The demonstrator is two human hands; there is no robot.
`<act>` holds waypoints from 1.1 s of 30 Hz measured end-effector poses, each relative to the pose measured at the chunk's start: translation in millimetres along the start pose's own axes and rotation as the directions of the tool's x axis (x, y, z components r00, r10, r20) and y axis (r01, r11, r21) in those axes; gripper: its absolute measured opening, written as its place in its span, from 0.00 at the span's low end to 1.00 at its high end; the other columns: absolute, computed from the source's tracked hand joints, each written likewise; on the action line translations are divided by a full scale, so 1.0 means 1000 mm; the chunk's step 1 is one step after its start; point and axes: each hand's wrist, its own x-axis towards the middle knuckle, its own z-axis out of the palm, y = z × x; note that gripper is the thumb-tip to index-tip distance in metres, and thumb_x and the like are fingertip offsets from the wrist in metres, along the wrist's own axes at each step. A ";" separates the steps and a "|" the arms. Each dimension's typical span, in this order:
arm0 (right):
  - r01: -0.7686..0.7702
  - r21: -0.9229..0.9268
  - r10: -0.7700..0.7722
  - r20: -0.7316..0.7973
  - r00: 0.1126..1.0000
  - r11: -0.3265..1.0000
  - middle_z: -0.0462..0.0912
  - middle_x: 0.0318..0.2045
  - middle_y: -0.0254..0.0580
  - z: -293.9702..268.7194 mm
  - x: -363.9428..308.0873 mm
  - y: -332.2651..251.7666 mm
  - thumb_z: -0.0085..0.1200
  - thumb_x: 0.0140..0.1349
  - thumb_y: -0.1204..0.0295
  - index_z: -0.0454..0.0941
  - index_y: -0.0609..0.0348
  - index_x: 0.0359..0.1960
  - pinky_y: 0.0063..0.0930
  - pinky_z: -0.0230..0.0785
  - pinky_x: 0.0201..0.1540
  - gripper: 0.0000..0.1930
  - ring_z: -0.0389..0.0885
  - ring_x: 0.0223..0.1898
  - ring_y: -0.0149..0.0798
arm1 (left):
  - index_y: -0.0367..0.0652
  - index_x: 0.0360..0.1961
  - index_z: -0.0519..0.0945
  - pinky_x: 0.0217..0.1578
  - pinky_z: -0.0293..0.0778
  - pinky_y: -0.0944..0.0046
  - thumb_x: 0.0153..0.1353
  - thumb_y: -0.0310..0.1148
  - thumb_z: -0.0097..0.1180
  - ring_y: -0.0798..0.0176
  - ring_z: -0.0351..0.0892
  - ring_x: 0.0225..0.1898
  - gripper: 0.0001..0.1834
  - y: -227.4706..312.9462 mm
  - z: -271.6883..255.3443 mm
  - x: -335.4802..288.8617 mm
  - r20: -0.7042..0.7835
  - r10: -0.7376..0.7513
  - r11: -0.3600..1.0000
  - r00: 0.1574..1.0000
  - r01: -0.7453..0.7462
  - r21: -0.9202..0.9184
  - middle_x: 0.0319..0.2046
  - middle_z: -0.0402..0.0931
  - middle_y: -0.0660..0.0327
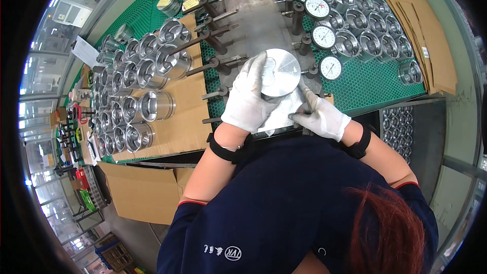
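A shiny round metal piston point(285, 73) is tilted in front of me, its flat crown with a shallow recess facing up. My left hand point(248, 96), in a white glove, is closed around its left side. My gloved right hand point(324, 116) is at the lower right of the piston, fingers bent around the edge of a white cloth point(283, 113). The cloth lies just below the piston; part of it is hidden by the hands. Behind the piston is a grey metal plate point(253, 25), flanked by rods on dark posts.
Several dial gauges point(331, 67) line the plate's right side. Pistons stand in rows on cardboard point(185, 127) at left and on the green mat point(355, 89) at right. Cardboard sheets point(431, 35) lie at the right edge. Yellow-labelled metal pieces point(167, 4) sit at the far left.
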 end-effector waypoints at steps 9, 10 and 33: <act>0.003 0.138 0.001 -0.032 0.999 0.990 0.85 0.35 0.45 -0.005 -0.003 -0.009 0.63 0.64 0.67 0.39 0.66 0.79 0.29 0.78 0.37 0.50 0.84 0.31 0.34 | 0.37 0.75 0.54 0.68 0.67 0.55 0.48 0.22 0.65 0.51 0.69 0.69 0.52 -0.025 -0.030 0.007 0.270 -0.153 0.653 0.951 0.302 -0.694 0.68 0.67 0.43; -0.068 0.173 0.068 0.008 0.998 0.982 0.86 0.35 0.44 -0.006 -0.004 -0.011 0.63 0.64 0.67 0.39 0.65 0.79 0.28 0.78 0.38 0.50 0.84 0.32 0.34 | 0.38 0.75 0.55 0.68 0.67 0.54 0.47 0.23 0.66 0.49 0.69 0.69 0.52 -0.029 -0.032 0.004 0.288 -0.087 0.738 0.954 0.255 -0.625 0.68 0.67 0.42; -0.063 0.003 0.063 0.014 0.998 0.998 0.84 0.36 0.49 -0.011 -0.004 -0.018 0.64 0.62 0.65 0.44 0.71 0.77 0.29 0.76 0.47 0.49 0.83 0.39 0.40 | 0.38 0.71 0.64 0.65 0.70 0.50 0.39 0.33 0.80 0.41 0.72 0.64 0.56 0.000 -0.006 0.000 0.049 0.005 1.000 0.999 -0.004 -0.021 0.63 0.71 0.43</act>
